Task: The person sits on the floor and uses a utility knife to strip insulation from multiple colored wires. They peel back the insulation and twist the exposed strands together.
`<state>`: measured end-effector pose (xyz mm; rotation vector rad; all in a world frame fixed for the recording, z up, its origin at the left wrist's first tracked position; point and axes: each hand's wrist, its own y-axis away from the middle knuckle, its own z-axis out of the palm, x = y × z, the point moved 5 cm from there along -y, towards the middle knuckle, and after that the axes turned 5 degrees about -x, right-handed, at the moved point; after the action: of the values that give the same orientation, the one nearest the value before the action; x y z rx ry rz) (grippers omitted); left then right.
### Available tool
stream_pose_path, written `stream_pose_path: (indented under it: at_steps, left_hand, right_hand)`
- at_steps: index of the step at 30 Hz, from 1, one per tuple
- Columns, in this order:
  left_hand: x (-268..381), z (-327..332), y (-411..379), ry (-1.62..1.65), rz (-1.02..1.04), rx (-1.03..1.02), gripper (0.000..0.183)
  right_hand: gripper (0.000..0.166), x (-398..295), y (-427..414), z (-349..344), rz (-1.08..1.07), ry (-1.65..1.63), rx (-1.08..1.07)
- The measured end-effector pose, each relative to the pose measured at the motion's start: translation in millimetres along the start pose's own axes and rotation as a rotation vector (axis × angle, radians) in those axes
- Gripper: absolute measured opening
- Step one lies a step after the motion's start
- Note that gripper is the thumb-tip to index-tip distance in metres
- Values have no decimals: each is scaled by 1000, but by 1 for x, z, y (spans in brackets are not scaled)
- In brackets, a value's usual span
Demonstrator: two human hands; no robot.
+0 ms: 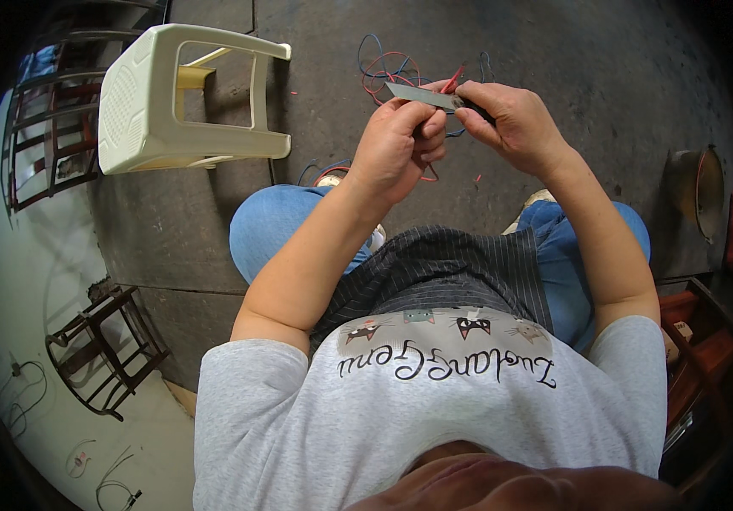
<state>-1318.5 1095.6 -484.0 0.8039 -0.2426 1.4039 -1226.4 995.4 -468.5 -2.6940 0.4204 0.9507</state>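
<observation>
My right hand grips the dark handle of a knife, whose flat metal blade points left across the top of my left hand. My left hand is curled just under the blade, with the fingers closed on a thin red wire. One piece of that wire sticks up between the hands, and red wire also shows below the left fingers. The exact pinch point is hidden behind the fingers and blade. Loose blue wire and red loops lie on the floor beyond the hands.
A cream plastic stool lies on its side at the left. Dark wooden chairs stand by the pale wall. At right are a round metal container and reddish wooden furniture. Small red scraps dot the dark floor.
</observation>
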Motion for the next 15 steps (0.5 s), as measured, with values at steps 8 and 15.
stream_pose_path:
  at_steps: [8,15]
  left_hand:
    - [-1,3,2,-19,8,-43,38]
    - [5,12,6,-14,50,-61,40]
  right_hand:
    - [21,2,-2,0,7,35,17]
    - [22,43,-3,-24,193,-230,188]
